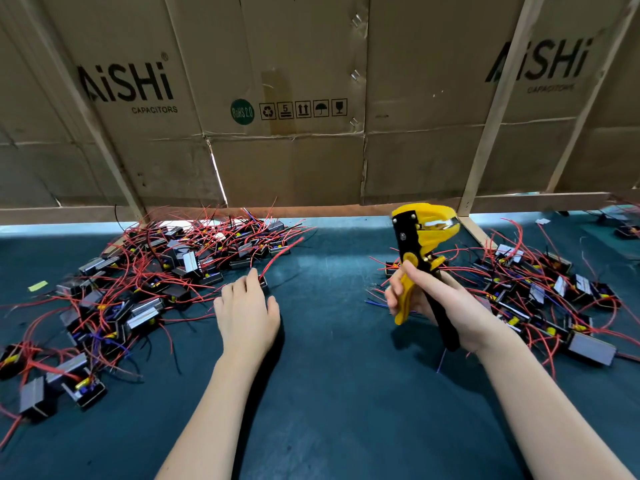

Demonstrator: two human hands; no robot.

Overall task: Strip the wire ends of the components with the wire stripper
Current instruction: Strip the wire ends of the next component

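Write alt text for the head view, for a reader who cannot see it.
The right hand grips a yellow-and-black wire stripper upright, while the left hand reaches onto a component at the edge of the left pile of red-wired components. Another pile lies right on the dark mat.

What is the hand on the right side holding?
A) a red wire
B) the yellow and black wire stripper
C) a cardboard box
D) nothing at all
B: the right hand has its fingers curled round the handles of the yellow and black wire stripper, holding it upright above the dark mat.
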